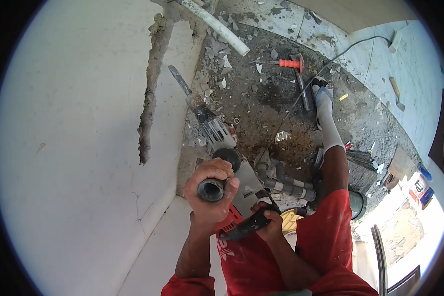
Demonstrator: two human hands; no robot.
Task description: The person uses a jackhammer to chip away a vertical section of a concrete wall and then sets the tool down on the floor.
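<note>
My left hand (207,190) is wrapped around the black side handle of a demolition hammer (217,133). Lower down, my right hand (270,219) grips the tool's dark rear handle, close to its red housing. A flat chisel bit (179,80) sticks out from the front, angled up and left. Its tip overlaps the pale wall (84,123) in this view, just right of a rough vertical groove (150,93) cut into the plaster. Dust coats the tool's grey front casing.
Rubble covers the floor. A white pipe (222,29) leans at the top, and a hand chisel with an orange grip (291,63) lies by a hammer (301,89). Grey pipes (291,188) stand beside my leg. A cable (340,53) crosses the floor near my foot.
</note>
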